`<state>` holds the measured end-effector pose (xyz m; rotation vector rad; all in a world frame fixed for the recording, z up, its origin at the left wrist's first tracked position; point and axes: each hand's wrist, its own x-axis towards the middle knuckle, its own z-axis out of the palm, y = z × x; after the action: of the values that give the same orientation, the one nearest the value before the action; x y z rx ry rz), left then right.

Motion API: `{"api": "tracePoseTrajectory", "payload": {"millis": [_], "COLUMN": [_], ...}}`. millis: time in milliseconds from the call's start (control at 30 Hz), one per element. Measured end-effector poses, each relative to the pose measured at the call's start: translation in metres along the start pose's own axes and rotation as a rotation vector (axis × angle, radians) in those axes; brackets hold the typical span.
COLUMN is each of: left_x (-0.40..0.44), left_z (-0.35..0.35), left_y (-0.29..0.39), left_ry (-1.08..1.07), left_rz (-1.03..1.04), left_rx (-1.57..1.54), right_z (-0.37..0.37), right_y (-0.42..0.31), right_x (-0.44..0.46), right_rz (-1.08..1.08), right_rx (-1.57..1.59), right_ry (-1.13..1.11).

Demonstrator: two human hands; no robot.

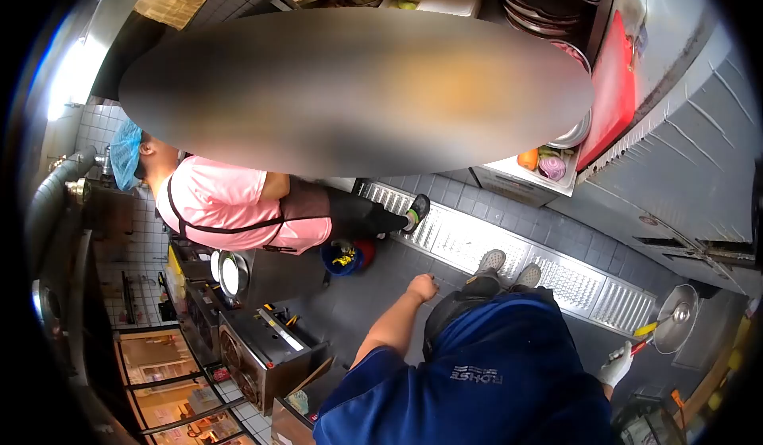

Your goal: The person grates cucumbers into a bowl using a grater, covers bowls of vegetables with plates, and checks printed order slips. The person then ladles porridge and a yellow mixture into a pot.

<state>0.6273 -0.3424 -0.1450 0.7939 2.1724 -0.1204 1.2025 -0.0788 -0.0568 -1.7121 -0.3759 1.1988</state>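
My left hand (424, 287) is bare and hangs over the dark floor in front of my body, its fingers curled closed with nothing visible in them. On the far right, my right hand (616, 365) wears a white glove. Its fingers are closed on a red handle. The handle leads toward a round, see-through metallic disc (678, 318), which looks like a mesh strainer. A yellow strip (645, 329) lies across the view beside the handle; whether it belongs to the same tool I cannot tell.
A co-worker in a pink shirt (218, 199) stands to the left, beside a blue bucket (342, 260) on the floor. A metal floor grate (477, 238) runs by my feet. Vegetables fill a white bin (548, 167) near a red board (612, 87). A blur hides the upper middle.
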Motion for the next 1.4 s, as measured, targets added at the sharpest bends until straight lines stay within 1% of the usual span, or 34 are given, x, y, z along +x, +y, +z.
{"api": "tracePoseTrajectory", "payload": {"millis": [100,167,200,233,267,300,333,367,400,433,500,533,633,667,700,767,800,833,900,933,1000,1067,1133,1167,1200,1233,1267,1300,1333,1367,1400], "left_x": [0.009,0.025,0.037,0.044,0.055,0.067,0.082,0.092,0.096,0.099,0.135,0.150,0.143,0.130,0.123,0.115,0.106,0.107,0.095,0.087,0.024,0.021,-0.017,-0.043,-0.056,-0.080,-0.118,-0.134,-0.155,-0.178,-0.183], "left_z": [-0.024,-0.042,-0.037,-0.039,-0.044,-0.060,-0.066,-0.067,-0.074,-0.076,-0.067,-0.066,-0.086,-0.080,-0.083,-0.067,-0.061,-0.050,-0.019,-0.005,0.015,0.044,0.060,0.063,0.061,0.059,0.049,0.044,0.032,0.020,0.013], "left_y": [-0.014,-0.021,-0.031,-0.034,-0.033,-0.024,-0.015,-0.006,0.014,0.030,0.056,0.073,0.179,0.222,0.259,0.335,0.373,0.405,0.472,0.505,0.587,0.647,0.723,0.766,0.804,0.844,0.886,0.922,0.959,0.995,1.017], "left_ry": [0.000,-0.038,0.057,0.135,0.152,0.029,-0.034,0.014,0.010,0.014,-0.019,-0.015,0.019,0.023,0.011,0.049,0.009,0.028,0.057,0.021,-0.044,0.068,0.254,0.290,0.476,0.610,0.621,0.782,0.824,0.807,0.833], "left_rz": [-0.032,0.009,0.058,0.144,0.257,0.336,0.349,0.399,0.433,0.442,0.588,0.638,0.701,0.787,0.864,0.987,1.007,1.062,1.159,1.125,1.011,1.138,1.304,1.360,1.679,1.798,1.858,1.973,2.058,2.142,2.028], "left_rx": [0.018,0.063,0.048,0.075,0.133,0.171,0.190,0.242,0.255,0.262,0.262,0.252,0.407,0.427,0.430,0.463,0.476,0.507,0.544,0.599,0.708,0.791,0.850,0.924,0.859,0.868,0.866,0.902,0.972,0.972,1.120], "right_z": [0.007,0.043,0.022,0.028,0.021,0.026,0.036,0.043,0.054,0.051,0.047,0.041,0.024,-0.005,-0.016,-0.048,-0.063,-0.078,-0.112,-0.130,-0.169,-0.199,-0.228,-0.243,-0.257,-0.270,-0.280,-0.290,-0.299,-0.314,-0.322], "right_y": [0.002,-0.024,-0.002,-0.008,-0.013,-0.018,-0.026,-0.041,-0.058,-0.063,-0.076,-0.079,-0.085,-0.095,-0.093,-0.100,-0.105,-0.108,-0.116,-0.120,-0.132,-0.145,-0.156,-0.162,-0.162,-0.161,-0.164,-0.169,-0.172,-0.178,-0.189], "right_x": [-0.013,-0.054,-0.031,-0.043,-0.048,-0.056,-0.069,-0.082,-0.090,-0.091,-0.093,-0.090,-0.080,-0.075,-0.068,-0.053,-0.047,-0.040,-0.023,-0.013,0.004,0.018,0.030,0.035,0.040,0.045,0.048,0.051,0.053,0.055,0.046], "right_rz": [0.051,0.103,0.113,0.149,0.170,0.211,0.123,0.054,0.047,0.061,0.028,0.038,0.036,0.013,0.007,0.022,0.026,0.022,0.016,0.021,0.056,0.081,0.091,0.101,0.097,0.098,0.095,0.104,0.110,0.104,0.134], "right_rx": [0.010,0.023,0.063,0.107,0.261,0.439,0.374,0.264,0.261,0.193,0.074,0.093,0.151,0.177,0.204,0.212,0.207,0.185,0.224,0.192,0.167,0.184,0.181,0.179,0.189,0.203,0.192,0.178,0.174,0.183,0.250], "right_ry": [0.016,0.143,0.010,0.029,-0.139,-0.175,-0.086,-0.052,0.009,0.037,0.056,0.080,0.095,0.086,0.078,0.104,0.115,0.120,0.134,0.157,0.183,0.196,0.232,0.249,0.242,0.242,0.258,0.237,0.239,0.262,0.237]}}
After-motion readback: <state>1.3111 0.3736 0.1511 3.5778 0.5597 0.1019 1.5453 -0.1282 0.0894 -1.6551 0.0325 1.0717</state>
